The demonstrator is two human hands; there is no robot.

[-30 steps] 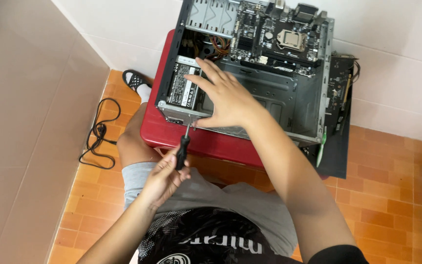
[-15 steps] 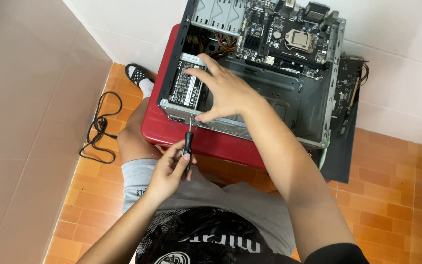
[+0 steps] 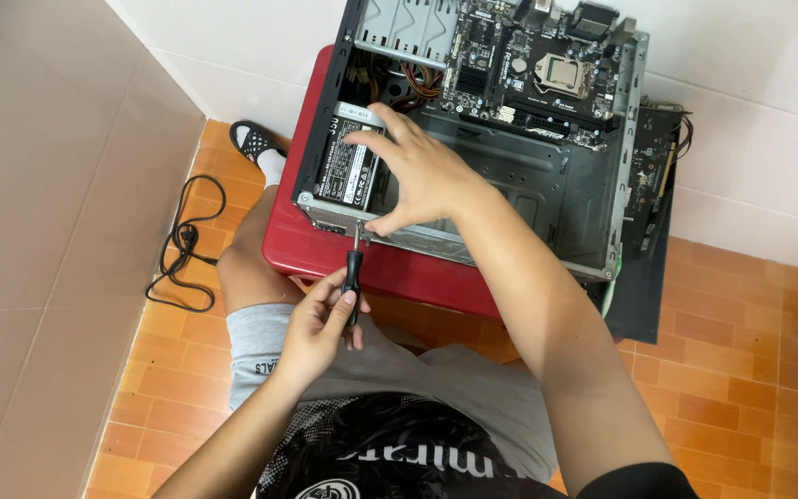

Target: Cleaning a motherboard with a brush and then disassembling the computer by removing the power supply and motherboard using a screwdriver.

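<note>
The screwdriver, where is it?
In the head view, the screwdriver is low centre-left, held by the left hand, tip at the computer case front edge.

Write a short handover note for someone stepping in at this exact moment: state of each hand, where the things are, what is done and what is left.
Left hand: grips the black-handled screwdriver, tip up at the front edge of the open computer case.
Right hand: reaches into the case, fingers on the drive in its bay, thumb near the screwdriver tip.
The case lies on its side on a red stool.
Done: side panel off, drive seated in the bay.
Left: work at that front-edge screw; its state cannot be told.
</note>
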